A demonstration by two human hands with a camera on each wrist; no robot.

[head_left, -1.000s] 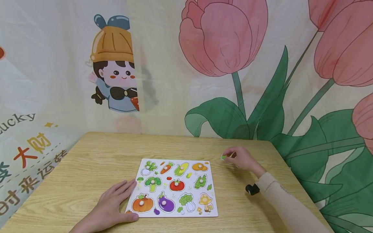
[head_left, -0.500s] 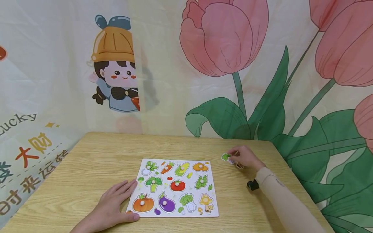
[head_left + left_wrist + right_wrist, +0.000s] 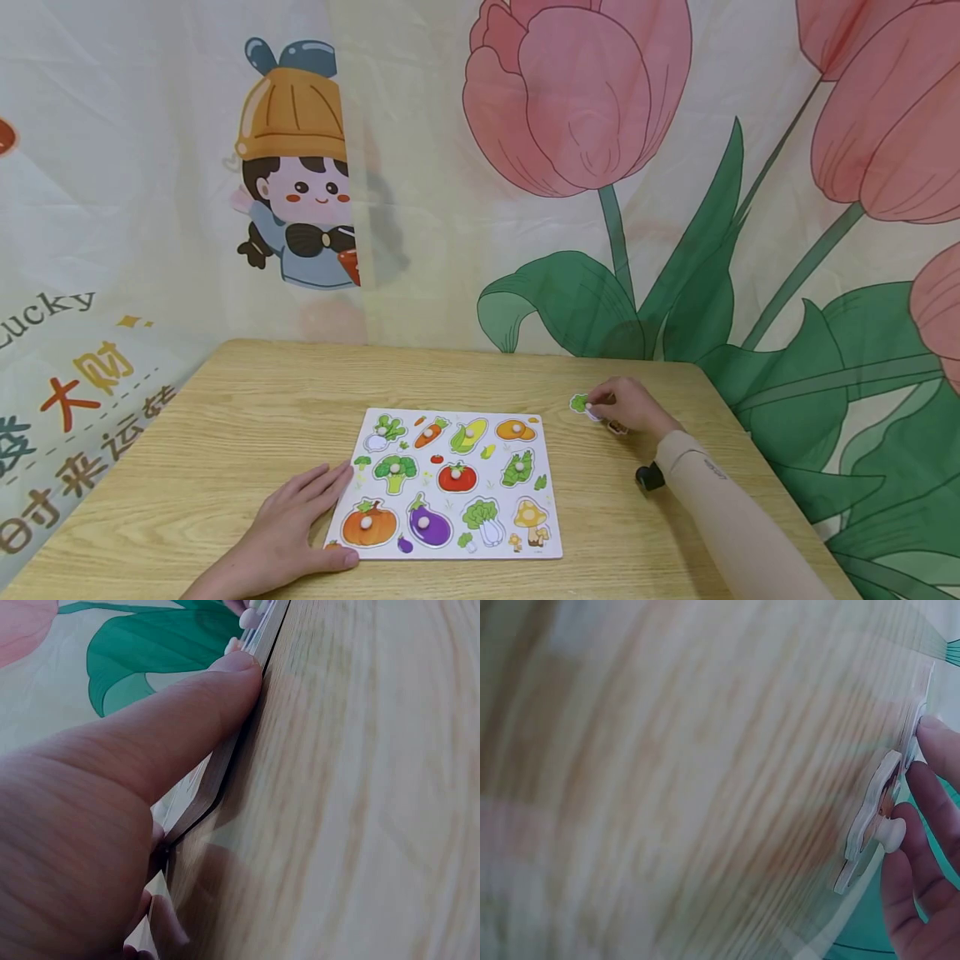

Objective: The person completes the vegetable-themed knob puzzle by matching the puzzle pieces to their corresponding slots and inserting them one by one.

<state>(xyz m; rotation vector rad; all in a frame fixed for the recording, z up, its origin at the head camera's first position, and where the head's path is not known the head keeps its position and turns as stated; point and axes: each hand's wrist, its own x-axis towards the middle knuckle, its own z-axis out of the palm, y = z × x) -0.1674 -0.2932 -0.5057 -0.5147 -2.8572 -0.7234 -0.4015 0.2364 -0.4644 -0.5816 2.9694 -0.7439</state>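
Pinched by the thumb and fingers of my right hand [image 3: 630, 406] is a leafy bok choy puzzle piece [image 3: 577, 403], low over the table at the far right. A second knobbed piece [image 3: 874, 810], brown and orange on its face, lies under that hand, its knob beside the lower fingers in the right wrist view. My left hand [image 3: 288, 521] rests along the left edge of the white vegetable puzzle board [image 3: 442, 553], thumb on the near corner and fingers straight. Knobbed pieces sit in most board places; the bok choy and mushroom places show no knobs.
The wooden table [image 3: 292, 379] ends at a printed cloth backdrop [image 3: 420, 167] with tulips and a cartoon figure. A small black device [image 3: 650, 477] is beside the right sleeve [image 3: 738, 521].
The right hand has shifted slightly right, showing more of the bok choy piece, and the edge of the brown piece has come into view below it. The left hand and board stay put.
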